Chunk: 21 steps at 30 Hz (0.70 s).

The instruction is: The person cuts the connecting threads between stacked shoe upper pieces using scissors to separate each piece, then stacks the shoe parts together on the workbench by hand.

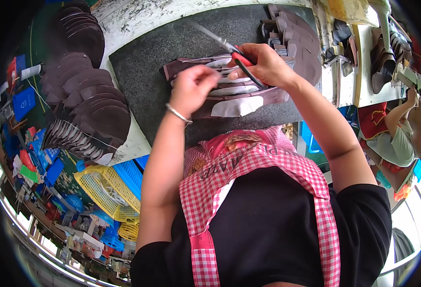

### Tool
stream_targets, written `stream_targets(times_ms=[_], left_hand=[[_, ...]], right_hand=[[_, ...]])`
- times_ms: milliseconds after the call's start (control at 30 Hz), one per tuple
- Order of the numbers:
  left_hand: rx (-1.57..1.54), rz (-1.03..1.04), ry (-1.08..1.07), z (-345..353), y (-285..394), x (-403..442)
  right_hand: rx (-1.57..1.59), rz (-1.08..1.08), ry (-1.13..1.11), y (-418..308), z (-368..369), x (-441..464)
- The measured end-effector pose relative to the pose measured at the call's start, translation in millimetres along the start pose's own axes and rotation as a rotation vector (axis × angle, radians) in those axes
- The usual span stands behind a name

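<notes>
My right hand (268,66) is closed on a pair of scissors (243,62) with red and black handles. The blades point up and to the left, over the dark board (141,62). Below the hands lies a row of brown shoe-upper pieces (270,97) with pale linings, overlapping each other. My left hand (190,90), a bangle on its wrist, is over the left part of this row. Its fingertips are smeared by motion, so I cannot make out whether they grip anything.
Stacks of brown shoe pieces (96,103) line the left side of the bench. Another overlapping stack (299,43) is at the board's right edge. Yellow baskets (96,184) stand below left. A co-worker (392,138) sits at the right, near a shelf with shoes (382,62).
</notes>
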State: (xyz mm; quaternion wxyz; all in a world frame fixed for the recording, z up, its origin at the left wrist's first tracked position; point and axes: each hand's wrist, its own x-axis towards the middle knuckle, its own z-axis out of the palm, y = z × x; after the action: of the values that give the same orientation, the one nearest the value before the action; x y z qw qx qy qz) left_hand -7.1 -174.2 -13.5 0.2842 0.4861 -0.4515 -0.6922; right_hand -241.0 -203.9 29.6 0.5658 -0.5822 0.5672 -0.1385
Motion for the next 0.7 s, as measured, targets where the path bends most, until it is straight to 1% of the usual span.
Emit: stream_targets(times_ms=[33, 100, 133, 167, 233, 267, 300, 433, 567, 600, 700], left_hand=[[0.018, -0.007, -0.046, 14, 2, 1], [-0.041, -0.035, -0.115, 30, 2, 5], [0.013, -0.034, -0.109, 28, 0, 4], [0.068, -0.033, -0.104, 22, -4, 4], [0.189, -0.094, -0.110, -6, -17, 1], [0.348, -0.083, -0.076, -22, -24, -2], [0.467, -0.139, -0.034, -31, -18, -7], [0.675, -0.167, 0.059, -54, -12, -8], [0.888, -0.174, 0.126, -50, 4, 5], [0.916, -0.158, 0.161, -49, 1, 8], [1.099, -0.224, 0.196, -45, -2, 17]], right_hand=[[0.241, 0.000, 0.008, 8, 5, 0], [0.295, 0.000, 0.050, 11, -2, -8], [0.052, -0.064, 0.120, 12, -8, -10], [-0.254, -0.037, 0.208, 8, -16, -19], [-0.515, -0.248, 0.313, 38, -23, -24], [-0.576, -0.249, 0.299, 47, -24, -26], [-0.633, -0.248, 0.282, 54, -23, -29], [-0.747, -0.206, 0.242, 69, -14, -25], [-0.825, -0.312, 0.311, 85, -8, -18], [-0.851, -0.330, 0.334, 81, -8, -19], [-0.904, -0.385, 0.381, 64, -13, -18]])
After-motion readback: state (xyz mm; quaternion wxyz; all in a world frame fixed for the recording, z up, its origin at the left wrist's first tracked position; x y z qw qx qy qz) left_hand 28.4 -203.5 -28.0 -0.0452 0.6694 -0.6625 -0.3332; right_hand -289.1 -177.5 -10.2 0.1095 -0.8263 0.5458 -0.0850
